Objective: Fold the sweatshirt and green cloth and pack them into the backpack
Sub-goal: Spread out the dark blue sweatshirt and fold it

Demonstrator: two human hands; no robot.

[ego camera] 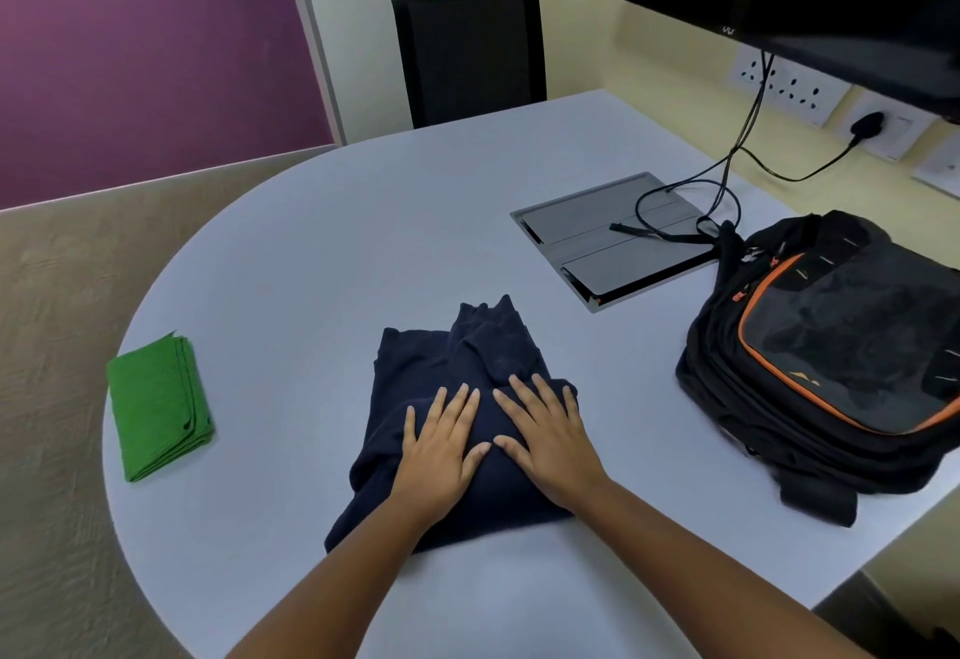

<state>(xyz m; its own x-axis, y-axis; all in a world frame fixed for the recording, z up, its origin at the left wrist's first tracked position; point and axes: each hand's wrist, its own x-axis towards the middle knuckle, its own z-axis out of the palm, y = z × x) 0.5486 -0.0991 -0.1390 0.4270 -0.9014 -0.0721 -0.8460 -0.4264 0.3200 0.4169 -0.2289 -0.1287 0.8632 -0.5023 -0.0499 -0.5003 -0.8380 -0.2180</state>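
At far left I see the folded bright-green cloth (158, 406) lying on the pale grey bench (311, 253). At centre my left hand (441, 450) and right hand (550, 442) press flat, fingers straight, gripping nothing, on the folded navy fleece sweatshirt (436, 362). The black orange-trimmed backpack (831, 346) at right looks zipped; lifting carelessly could spring the folds loose.

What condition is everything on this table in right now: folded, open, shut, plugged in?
sweatshirt: folded into a bundle, pressed flat by both hands.
green cloth: folded, lying alone near the table edge.
backpack: lying flat; whether it is zipped shut cannot be told.
left hand: flat, fingers straight on the sweatshirt.
right hand: flat, fingers straight on the sweatshirt.
cable box: lids closed, cables coming out.
wall plug: plugged in.
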